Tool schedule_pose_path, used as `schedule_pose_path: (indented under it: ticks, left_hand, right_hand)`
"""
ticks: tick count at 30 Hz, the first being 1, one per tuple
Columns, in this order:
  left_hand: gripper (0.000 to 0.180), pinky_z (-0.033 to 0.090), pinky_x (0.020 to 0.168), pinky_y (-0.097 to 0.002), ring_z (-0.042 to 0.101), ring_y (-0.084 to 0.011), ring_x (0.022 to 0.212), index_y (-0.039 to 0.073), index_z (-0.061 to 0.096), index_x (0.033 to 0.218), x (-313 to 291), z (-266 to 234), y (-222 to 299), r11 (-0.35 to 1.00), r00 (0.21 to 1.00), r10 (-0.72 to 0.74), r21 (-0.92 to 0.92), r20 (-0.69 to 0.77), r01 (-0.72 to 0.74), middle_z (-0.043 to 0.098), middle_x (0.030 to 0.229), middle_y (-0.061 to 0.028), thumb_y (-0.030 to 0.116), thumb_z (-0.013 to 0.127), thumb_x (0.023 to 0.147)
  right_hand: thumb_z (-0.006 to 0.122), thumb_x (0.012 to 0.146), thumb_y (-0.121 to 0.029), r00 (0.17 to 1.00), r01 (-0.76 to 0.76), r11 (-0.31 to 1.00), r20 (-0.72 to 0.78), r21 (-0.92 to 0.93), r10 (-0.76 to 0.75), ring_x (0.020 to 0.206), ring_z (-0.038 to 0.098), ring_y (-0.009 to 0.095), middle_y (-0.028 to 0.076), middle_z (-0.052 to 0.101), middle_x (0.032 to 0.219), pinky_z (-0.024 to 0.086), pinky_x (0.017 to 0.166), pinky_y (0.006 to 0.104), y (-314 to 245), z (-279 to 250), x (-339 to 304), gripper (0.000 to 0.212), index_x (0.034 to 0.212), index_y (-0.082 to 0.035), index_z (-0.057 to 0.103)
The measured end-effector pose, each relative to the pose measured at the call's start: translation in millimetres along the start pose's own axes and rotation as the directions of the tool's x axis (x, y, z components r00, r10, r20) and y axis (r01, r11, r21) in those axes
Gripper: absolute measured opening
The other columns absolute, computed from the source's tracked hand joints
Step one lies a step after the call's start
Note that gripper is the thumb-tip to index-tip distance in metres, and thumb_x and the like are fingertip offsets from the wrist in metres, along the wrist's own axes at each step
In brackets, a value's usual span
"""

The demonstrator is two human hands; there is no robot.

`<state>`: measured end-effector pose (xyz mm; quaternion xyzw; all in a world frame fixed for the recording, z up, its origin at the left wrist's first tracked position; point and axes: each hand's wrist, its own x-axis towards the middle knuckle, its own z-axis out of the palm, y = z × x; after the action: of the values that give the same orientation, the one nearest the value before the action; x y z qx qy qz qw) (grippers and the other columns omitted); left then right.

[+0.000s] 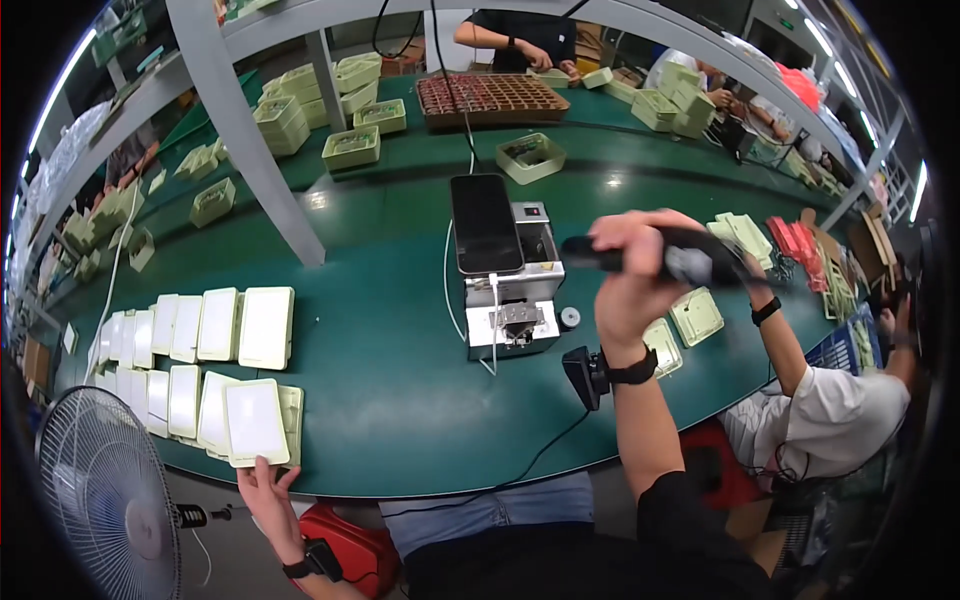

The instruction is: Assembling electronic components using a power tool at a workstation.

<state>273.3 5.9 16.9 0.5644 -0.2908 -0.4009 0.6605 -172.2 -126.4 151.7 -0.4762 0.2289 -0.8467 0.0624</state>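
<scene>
Left hand: fingers (262, 468) part-spread, one tip on the lower edge of the nearest panel (253, 420), thumb apart from it; whether they truly grip cannot be told.
Panel: white-faced with a pale green rim, just beyond the left fingertips, lying askew over a green shell (293, 420).
Rows: more panels (266, 325) reach ahead and leftward of those fingers.
Right hand (635, 275): fingers curled closed around a black tool (700, 262), raised above the table; blur hides its details.
Handling: the left fingers would do best to take the panel by its rim, off the white face, and keep the shell beneath from sliding.
Tool care: a firm right grip, clear of the neighbour's arm (785, 345) just beyond it, seems wise.
Machine (510, 325): left of the right fingers and lower, a dark phone (487, 225) by it.
Writing: faint print along the panel's lower edge, too small to read; the phone screen is dark; no brand is legible on the tool.
</scene>
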Motion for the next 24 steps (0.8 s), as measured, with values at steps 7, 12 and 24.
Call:
schedule_pose_path:
  ticks: [7, 12, 24]
  left_hand:
    - [0.054, 0.061, 0.081, -0.0384, 0.065, -0.0216, 0.109, 0.005, 0.035, 0.152, -17.4, 6.7, 2.2, 0.997, 0.998, 0.039, 0.064, -0.040, -0.037, 0.062, 0.126, -0.0122, 0.014, 0.058, 0.104]
    - [0.048, 0.060, 0.079, -0.0372, 0.066, -0.0223, 0.107, 0.005, 0.040, 0.147, -11.4, 2.5, -0.1, 0.990, 0.995, 0.092, -0.105, -0.024, -0.094, 0.062, 0.125, -0.0121, 0.016, 0.058, 0.104]
    - [0.063, 0.062, 0.065, -0.0378, 0.068, -0.0183, 0.087, 0.004, 0.025, 0.154, -19.4, 11.7, 0.7, 0.998, 0.991, 0.064, 0.032, -0.114, -0.061, 0.067, 0.105, -0.0130, 0.009, 0.059, 0.101]
  right_hand:
    - [0.061, 0.098, -0.018, 0.996, 0.060, 0.995, 0.055, 0.077, -0.064, 0.063, 0.052, 0.018, 0.004, 0.052, 0.074, 0.048, 0.064, 0.0388, -26.9, -14.2, -6.1, 0.023, 0.116, -0.007, 0.052]
    - [0.066, 0.097, -0.024, 0.999, 0.028, 0.991, 0.039, 0.127, -0.033, 0.059, 0.051, 0.017, 0.005, 0.052, 0.072, 0.047, 0.059, 0.0370, -50.5, -29.2, -8.2, 0.032, 0.118, -0.007, 0.047]
    - [0.059, 0.099, -0.027, 0.994, -0.108, 0.993, -0.029, 0.056, 0.109, 0.063, 0.042, 0.012, 0.001, 0.043, 0.071, 0.038, 0.065, 0.0293, -74.5, -61.9, -24.5, 0.026, 0.114, -0.007, 0.052]
